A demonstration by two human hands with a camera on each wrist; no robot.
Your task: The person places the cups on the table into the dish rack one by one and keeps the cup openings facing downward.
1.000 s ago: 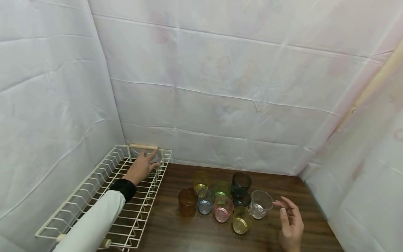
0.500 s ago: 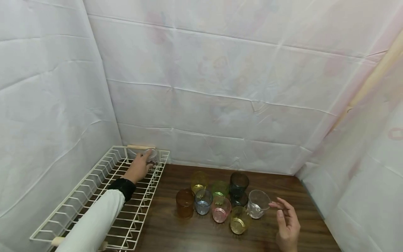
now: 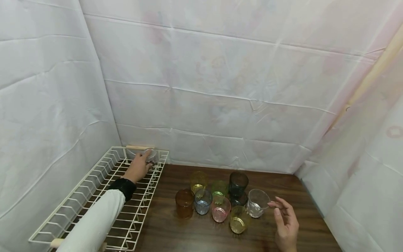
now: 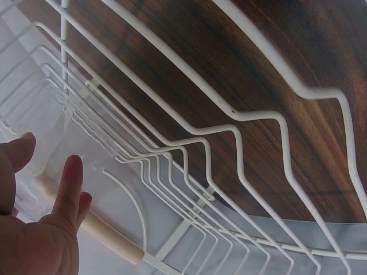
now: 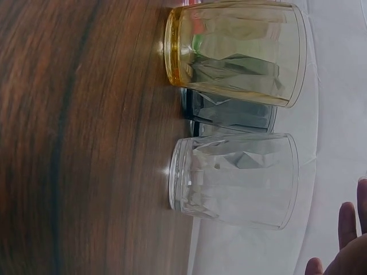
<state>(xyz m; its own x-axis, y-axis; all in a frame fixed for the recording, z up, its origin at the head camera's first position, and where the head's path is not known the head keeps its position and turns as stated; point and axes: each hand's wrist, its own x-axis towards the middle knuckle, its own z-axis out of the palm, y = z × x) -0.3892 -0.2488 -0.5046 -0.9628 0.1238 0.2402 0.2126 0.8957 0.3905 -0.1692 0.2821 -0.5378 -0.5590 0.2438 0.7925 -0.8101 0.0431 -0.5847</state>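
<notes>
A clear glass (image 3: pixel 154 156) stands in the far right corner of the white wire rack (image 3: pixel 143 206). My left hand (image 3: pixel 138 168) is at its left side, index finger by the rim and thumb lower down. In the left wrist view the fingers are parted, with the clear glass (image 4: pixel 89 146) beyond them. My right hand (image 3: pixel 287 224) hovers with loosely bent fingers to the right of another clear glass (image 3: pixel 258 204). The right wrist view shows these fingers (image 5: pixel 347 226) apart from that clear glass (image 5: pixel 238 180), holding nothing.
Several tumblers stand grouped on the dark wooden table (image 3: pixel 176 238): brown (image 3: pixel 184 203), blue (image 3: pixel 203 202), pink (image 3: pixel 221 209), yellow (image 3: pixel 238 220), green (image 3: pixel 219 188) and dark grey (image 3: pixel 238 182) among them. The rack has wooden handles (image 3: pixel 140 147). White sheeting (image 3: pixel 204 105) encloses the table.
My left hand has drawn slightly left from over the clear glass in the rack, so more of its rim shows. The right hand stays near the same spot; the head view shifted slightly.
</notes>
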